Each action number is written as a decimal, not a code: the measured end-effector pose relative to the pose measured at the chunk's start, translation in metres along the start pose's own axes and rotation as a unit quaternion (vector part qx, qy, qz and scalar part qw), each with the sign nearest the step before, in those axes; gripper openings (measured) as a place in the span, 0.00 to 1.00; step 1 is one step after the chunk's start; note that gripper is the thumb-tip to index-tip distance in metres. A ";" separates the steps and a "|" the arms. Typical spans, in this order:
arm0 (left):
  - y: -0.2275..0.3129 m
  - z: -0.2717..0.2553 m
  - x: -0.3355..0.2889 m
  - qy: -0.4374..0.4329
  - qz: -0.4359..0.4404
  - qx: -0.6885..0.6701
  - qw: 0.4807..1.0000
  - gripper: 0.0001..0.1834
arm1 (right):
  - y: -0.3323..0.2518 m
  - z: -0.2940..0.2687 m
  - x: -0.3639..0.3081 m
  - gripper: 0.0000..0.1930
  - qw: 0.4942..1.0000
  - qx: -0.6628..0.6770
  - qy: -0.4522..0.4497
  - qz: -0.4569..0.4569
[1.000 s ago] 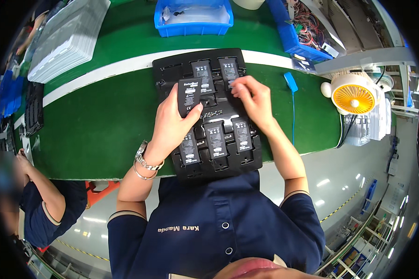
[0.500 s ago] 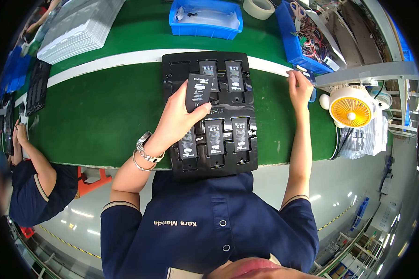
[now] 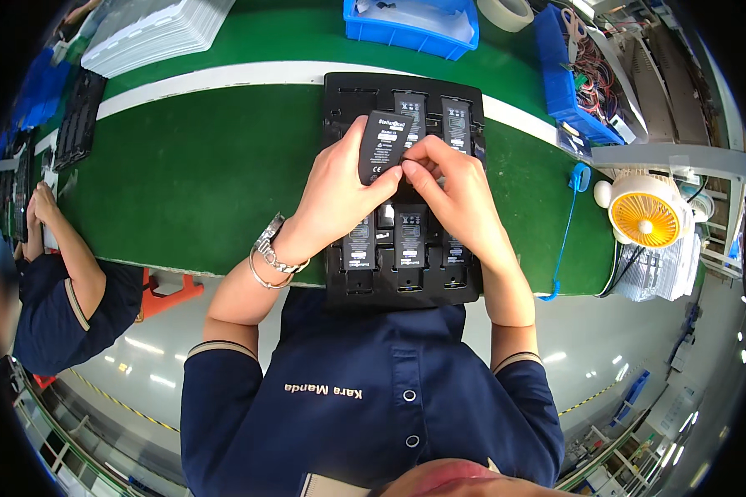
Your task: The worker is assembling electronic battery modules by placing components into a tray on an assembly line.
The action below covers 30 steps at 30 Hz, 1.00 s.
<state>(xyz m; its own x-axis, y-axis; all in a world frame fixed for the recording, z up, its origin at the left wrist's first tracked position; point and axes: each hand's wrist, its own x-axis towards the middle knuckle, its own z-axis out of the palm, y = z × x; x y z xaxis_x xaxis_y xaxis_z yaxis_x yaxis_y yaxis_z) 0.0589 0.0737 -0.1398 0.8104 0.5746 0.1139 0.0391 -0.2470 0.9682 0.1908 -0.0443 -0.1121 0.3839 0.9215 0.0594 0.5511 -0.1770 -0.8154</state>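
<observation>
My left hand [image 3: 336,186] grips a flat black phone battery [image 3: 383,137] with pale print, thumb along its near edge. The battery is held tilted above a black moulded tray [image 3: 464,291]. At the battery's near right corner, my right hand [image 3: 460,190] pinches with thumb and forefinger; the small part between those fingertips is hidden. Several like batteries lie in the tray's slots, among them one at the far right [image 3: 456,120] and one in the near row [image 3: 409,240]. My right hand partly covers the near right one.
Beyond the tray stand a blue bin [image 3: 414,33], a tape roll [image 3: 506,12] and a blue box of wires [image 3: 564,91]. To the right are a blue coiled cord [image 3: 564,240] and a white-and-yellow fan [image 3: 645,219]. Another person's hands [image 3: 43,203] work at far left.
My right hand has come left from the table's right side to the battery's corner. The left hand still holds the battery. The view has shifted, uncovering the blue cord.
</observation>
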 end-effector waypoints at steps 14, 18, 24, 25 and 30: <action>0.000 0.006 -0.001 -0.001 0.031 0.136 0.990 0.32 | 0.016 0.011 -0.005 0.04 0.996 0.075 0.020 0.043; -0.001 0.008 -0.001 0.008 0.056 0.170 0.984 0.33 | 0.017 0.011 -0.006 0.04 0.995 0.079 0.019 0.053; -0.003 0.011 0.000 0.003 0.053 0.170 0.984 0.32 | 0.017 0.010 -0.005 0.03 0.997 0.054 0.026 0.042; -0.003 0.011 0.000 0.003 0.054 0.168 0.984 0.32 | 0.017 0.011 -0.005 0.03 0.997 0.054 0.026 0.044; -0.003 0.012 -0.001 0.005 0.060 0.157 0.986 0.30 | 0.019 0.015 -0.006 0.03 0.997 0.047 0.040 0.045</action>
<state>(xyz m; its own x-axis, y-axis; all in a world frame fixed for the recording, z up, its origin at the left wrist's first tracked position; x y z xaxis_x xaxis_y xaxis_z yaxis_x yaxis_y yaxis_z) 0.0655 0.0643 -0.1453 0.8147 0.5336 0.2270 0.1231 -0.5417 0.8315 0.1875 -0.0482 -0.1366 0.4885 0.8722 0.0261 0.4412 -0.2211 -0.8697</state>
